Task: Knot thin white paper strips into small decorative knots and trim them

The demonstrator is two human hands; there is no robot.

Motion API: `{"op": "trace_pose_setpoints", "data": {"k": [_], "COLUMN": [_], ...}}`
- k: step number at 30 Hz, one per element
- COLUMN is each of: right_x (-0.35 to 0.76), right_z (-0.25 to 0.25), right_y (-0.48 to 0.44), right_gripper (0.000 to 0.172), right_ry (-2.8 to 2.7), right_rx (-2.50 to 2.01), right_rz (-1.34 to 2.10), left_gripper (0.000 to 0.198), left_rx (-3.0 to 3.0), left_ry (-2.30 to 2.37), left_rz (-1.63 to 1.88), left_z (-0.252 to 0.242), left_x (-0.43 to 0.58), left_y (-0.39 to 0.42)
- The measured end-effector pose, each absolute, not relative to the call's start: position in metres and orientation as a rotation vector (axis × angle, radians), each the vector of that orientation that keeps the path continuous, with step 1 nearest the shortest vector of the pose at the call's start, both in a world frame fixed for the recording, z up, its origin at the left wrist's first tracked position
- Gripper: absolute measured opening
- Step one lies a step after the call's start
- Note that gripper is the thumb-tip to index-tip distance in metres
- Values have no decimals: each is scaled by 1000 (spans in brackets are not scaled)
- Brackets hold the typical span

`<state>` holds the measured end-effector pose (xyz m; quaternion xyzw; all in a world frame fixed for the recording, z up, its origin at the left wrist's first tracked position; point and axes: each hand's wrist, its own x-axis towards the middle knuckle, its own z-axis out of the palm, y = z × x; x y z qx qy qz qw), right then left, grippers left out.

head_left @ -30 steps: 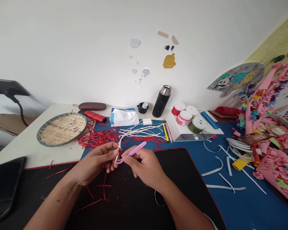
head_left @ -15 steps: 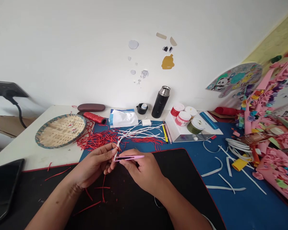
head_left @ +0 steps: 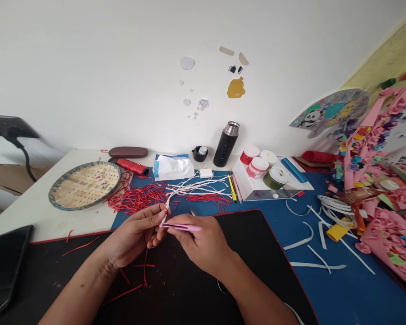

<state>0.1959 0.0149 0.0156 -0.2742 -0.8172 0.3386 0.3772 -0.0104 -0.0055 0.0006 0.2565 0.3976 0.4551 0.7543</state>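
Observation:
Between its thumb and fingers, my left hand (head_left: 144,232) pinches the near end of a bundle of white cords (head_left: 196,186), bound with a bit of red thread (head_left: 167,210). The cords fan out away from me over the blue mat. My right hand (head_left: 205,241) grips pink tweezers (head_left: 186,226), their arms squeezed close and their tips touching the bundle end beside my left fingertips. Whether the tips have caught thread or cord is too small to tell. A pointed metal tip (head_left: 192,211) shows just behind my right hand.
Red cords (head_left: 142,198) lie behind my left hand, near a red spool (head_left: 133,166) and a woven basket (head_left: 84,186). A black flask (head_left: 226,144) and a white box (head_left: 257,192) bearing tubs stand at the back. White strips (head_left: 318,265) lie right. Red scraps dot the black mat (head_left: 176,280).
The tweezers' arms have come closer together, and their rear end has dipped slightly. The left hand keeps its hold on the white cords, nearly still.

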Motion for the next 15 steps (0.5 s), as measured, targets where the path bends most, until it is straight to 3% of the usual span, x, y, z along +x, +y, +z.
{"op": "trace_pose_setpoints", "data": {"k": [15], "right_x": [197], "right_z": [16], "right_y": [14], "right_gripper": [20], "right_ry": [-2131], "right_rx": [-721], "right_rz": [850], "left_gripper": [30], "left_rx": [532], "left_ry": [869], "left_rz": [988], "left_z": [-1], "left_x": [-12], "left_y": [-6]}}
